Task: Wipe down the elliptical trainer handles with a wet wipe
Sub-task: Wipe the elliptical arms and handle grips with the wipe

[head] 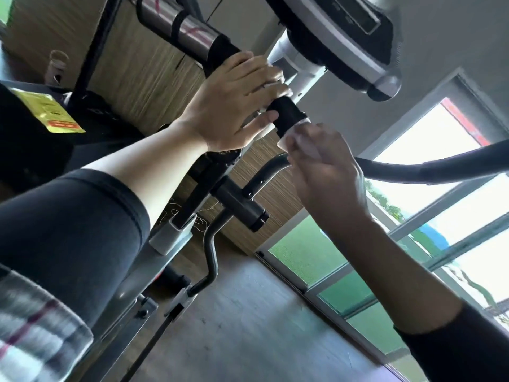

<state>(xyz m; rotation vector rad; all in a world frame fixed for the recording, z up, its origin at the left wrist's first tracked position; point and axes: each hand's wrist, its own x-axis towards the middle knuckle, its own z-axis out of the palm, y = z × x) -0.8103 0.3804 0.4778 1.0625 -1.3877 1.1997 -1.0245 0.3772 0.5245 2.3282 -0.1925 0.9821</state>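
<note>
Head view, left hand [234,106] grip curled round black foam handle [286,111], right hand [327,172] pinching crumpled white wipe [300,142]

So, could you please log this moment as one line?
left hand: grips handle | right hand: holds wet wipe at handle end

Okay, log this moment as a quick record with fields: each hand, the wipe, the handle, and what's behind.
left hand: grips the black handle
right hand: holds the wet wipe against the handle's end
handle: black grip beyond a chrome section
console: above the hands
background: window at right
</note>
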